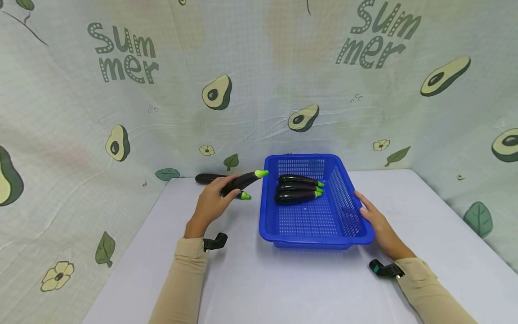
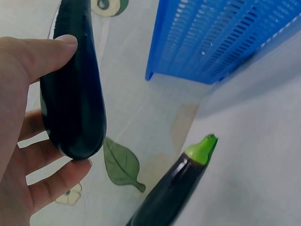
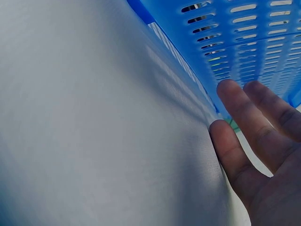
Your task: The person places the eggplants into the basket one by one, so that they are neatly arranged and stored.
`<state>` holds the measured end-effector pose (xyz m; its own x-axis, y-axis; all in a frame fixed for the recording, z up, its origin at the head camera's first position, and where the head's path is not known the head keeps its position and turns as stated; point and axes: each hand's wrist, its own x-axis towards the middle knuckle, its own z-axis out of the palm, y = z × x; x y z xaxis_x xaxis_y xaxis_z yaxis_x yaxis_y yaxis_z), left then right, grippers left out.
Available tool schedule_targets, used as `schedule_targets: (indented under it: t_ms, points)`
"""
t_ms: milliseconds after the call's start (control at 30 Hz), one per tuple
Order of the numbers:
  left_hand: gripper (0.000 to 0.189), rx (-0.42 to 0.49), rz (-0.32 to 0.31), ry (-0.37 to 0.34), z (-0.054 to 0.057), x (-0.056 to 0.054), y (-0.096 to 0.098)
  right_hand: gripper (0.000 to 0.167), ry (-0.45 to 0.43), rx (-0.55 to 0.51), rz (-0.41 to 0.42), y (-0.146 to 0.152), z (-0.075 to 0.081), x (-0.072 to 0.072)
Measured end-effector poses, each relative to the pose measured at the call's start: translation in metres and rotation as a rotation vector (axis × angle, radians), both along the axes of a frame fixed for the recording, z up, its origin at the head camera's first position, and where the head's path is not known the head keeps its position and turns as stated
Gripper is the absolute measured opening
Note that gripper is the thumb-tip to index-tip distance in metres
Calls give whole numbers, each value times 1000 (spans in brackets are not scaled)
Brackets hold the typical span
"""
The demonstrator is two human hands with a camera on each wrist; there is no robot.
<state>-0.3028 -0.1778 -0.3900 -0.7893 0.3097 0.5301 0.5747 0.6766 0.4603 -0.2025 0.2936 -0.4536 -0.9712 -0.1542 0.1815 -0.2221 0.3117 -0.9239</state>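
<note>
My left hand (image 1: 212, 202) grips a dark purple eggplant (image 1: 242, 181) above the table, its green stem end pointing right and overlapping the basket's left rim in the head view. In the left wrist view the thumb lies across this eggplant (image 2: 75, 103) and the fingers are behind it. The dark end of an eggplant (image 1: 209, 178) lies on the table behind that hand, and a green stem end (image 1: 245, 195) shows below the held one. Three eggplants lie side by side in the blue basket (image 1: 315, 240). My right hand (image 1: 380, 227) rests its extended fingers (image 3: 235, 99) at the basket's right side.
A white-covered table (image 1: 251, 283) carries the basket and eggplants. Behind it hangs a cloth (image 1: 259, 67) printed with avocados, leaves and lettering, meeting the table's back edge close behind the basket. Black wrist devices (image 1: 216, 241) sit on both cuffs.
</note>
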Motion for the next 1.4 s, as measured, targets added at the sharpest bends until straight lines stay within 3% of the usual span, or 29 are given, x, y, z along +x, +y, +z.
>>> schedule_targets:
  t_ms: [667,1033,1400]
  points:
    - [48,1,-64,98,8,12,37,59,-6,10,-5,-3,-1,0]
    - [53,-144,-113,105,25,16,61,57,-3,-1,-7,-2,-1,1]
    - [54,-302,-127,6,38,15,76,57,-2,-8,7,0,2,0]
